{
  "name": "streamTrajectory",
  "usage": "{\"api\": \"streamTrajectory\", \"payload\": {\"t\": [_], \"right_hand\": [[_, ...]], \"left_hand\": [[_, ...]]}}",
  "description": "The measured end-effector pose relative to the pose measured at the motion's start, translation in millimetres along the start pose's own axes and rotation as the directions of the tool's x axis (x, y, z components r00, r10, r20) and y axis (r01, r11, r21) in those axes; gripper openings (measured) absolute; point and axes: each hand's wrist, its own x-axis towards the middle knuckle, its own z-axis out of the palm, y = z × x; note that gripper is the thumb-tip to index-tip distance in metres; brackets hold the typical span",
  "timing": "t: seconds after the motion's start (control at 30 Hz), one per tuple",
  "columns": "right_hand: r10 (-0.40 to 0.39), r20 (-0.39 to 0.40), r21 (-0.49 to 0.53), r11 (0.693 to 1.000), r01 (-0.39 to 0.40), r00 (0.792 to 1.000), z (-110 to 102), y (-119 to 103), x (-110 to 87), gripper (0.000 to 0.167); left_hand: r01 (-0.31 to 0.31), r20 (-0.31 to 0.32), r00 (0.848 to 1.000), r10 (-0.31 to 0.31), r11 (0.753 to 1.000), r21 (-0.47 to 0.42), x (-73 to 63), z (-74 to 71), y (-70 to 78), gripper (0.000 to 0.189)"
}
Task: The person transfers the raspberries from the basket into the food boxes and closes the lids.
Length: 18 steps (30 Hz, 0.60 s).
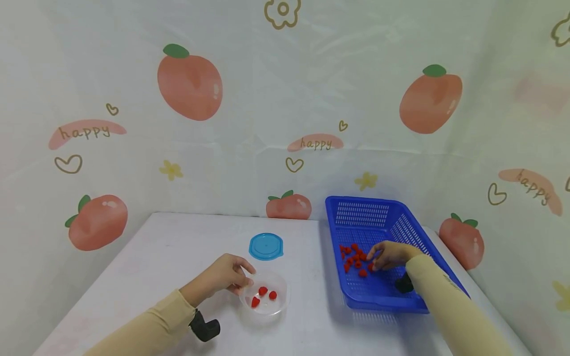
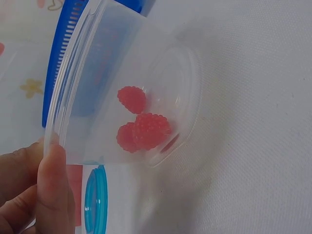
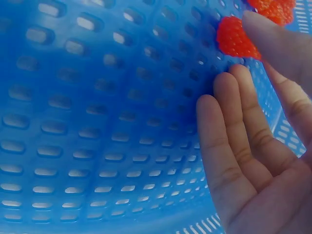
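Observation:
My left hand (image 1: 233, 274) pinches the rim of a clear round plastic tub (image 2: 112, 63) between thumb and fingers. Three red raspberries (image 2: 151, 130) lie on the tub's bottom. Inside the blue basket (image 1: 378, 303), my right hand (image 1: 389, 254) reaches down among several more raspberries (image 1: 355, 257). The right wrist view has its thumb overlapping one raspberry (image 3: 236, 38), the index finger running in behind it. I cannot tell whether the two pinch that berry. The other right fingers (image 3: 229, 131) extend close over the slotted basket floor.
A blue lid (image 1: 266, 246) lies flat on the white table (image 1: 187, 242), behind the tub. The basket's raised walls surround the right hand. A printed cloth (image 1: 249, 99) hangs behind the table and along its right side.

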Motion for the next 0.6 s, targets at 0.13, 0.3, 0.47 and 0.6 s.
{"api": "streamTrajectory", "payload": {"t": [0.13, 0.3, 0.47, 0.6], "right_hand": [[0.018, -0.008, -0.027, 0.999, -0.018, 1.000, 2.2, -2.8, 0.0, 0.019], [0.035, -0.018, -0.038, 0.999, -0.036, 0.999, 3.5, -2.7, 1.8, 0.018], [0.043, -0.015, -0.032, 0.999, -0.044, 0.999, 4.6, -1.7, 4.2, 0.015], [0.033, -0.013, -0.043, 0.998, -0.034, 0.999, 4.6, -2.1, 3.5, 0.014]], "left_hand": [[0.005, -0.003, 1.000, -0.005, 1.000, -0.001, -0.6, 0.3, 0.3, 0.023], [0.006, -0.005, 1.000, -0.006, 1.000, -0.006, -1.1, 0.2, 0.3, 0.023], [0.000, 0.002, 1.000, 0.000, 1.000, -0.012, -0.4, -0.1, -0.4, 0.023], [-0.003, 0.001, 1.000, 0.003, 1.000, -0.012, -0.6, -0.1, -0.4, 0.023]]}}
